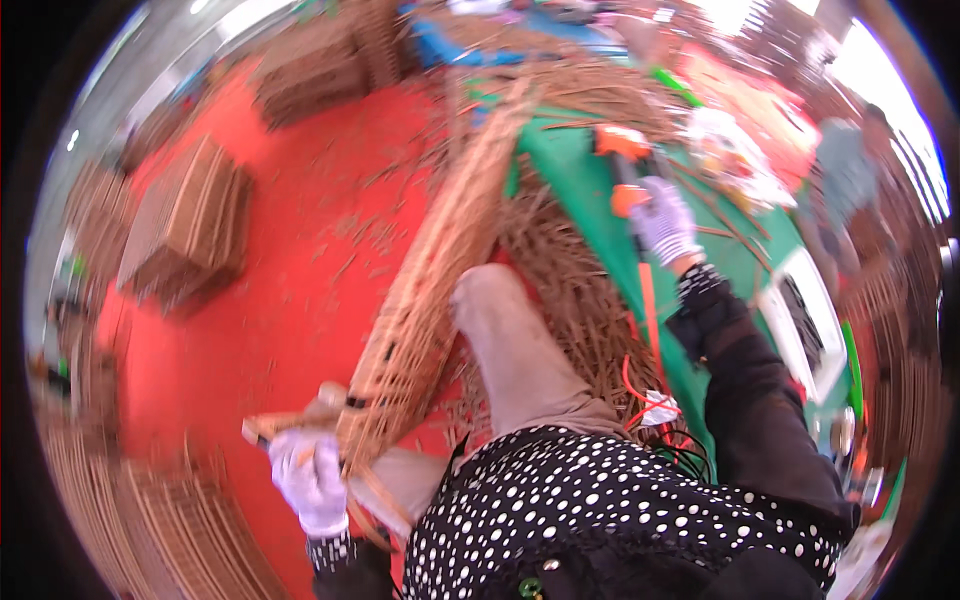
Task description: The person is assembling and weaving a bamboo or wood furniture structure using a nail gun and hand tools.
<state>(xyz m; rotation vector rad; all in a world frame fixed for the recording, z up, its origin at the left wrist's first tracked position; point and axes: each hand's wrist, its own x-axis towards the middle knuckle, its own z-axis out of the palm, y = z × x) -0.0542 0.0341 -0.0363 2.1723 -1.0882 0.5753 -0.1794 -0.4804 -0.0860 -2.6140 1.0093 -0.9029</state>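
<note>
Red floor (290, 225) ran under most of the scene, w/ loose brown scraps (350, 235) scattered on it. A squarish brown stack (185, 225) sat on its L side, another stack (310, 80) farther off, more stacked pcs (190, 520) at lower L. Big heap of strips (580, 300) btwn knee & green table (580, 185). On table: thin sticks (745, 235), a clear plastic bag (735, 160), a white-rimmed box (778, 305) w/ dark contents, blurry.
</note>
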